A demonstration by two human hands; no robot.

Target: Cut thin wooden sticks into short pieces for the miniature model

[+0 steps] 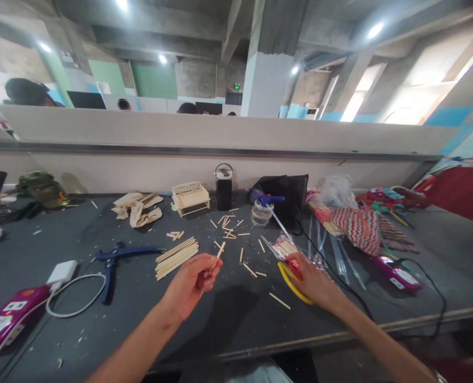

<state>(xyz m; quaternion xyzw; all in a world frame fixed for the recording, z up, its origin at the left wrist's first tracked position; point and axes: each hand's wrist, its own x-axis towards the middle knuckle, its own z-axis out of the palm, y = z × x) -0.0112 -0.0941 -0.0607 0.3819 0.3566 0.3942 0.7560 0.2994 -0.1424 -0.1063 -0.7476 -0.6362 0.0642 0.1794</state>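
Observation:
Between thumb and fingers, my left hand (192, 279) pinches a short wooden stick (220, 250), raised over the dark table. My right hand (310, 279) rests at a red and yellow tool (290, 282), beside a clear plastic packet (282, 246) of sticks; its fingertips are partly hidden, so its grip is unclear. Left of centre lies a row of long wooden sticks (176, 258). Short cut pieces (228, 232) are scattered across the middle. A small wooden bench model (191, 198) stands at the back.
A blue cutter (119, 258) lies left, near a purple power strip (15, 314) and white cable. A blue glue gun (266, 198) sits on a glass jar (261, 215). Crumpled brown paper (136, 208), a black phone (224, 194), knitted pieces (356, 226) and another power strip (398, 274) lie around.

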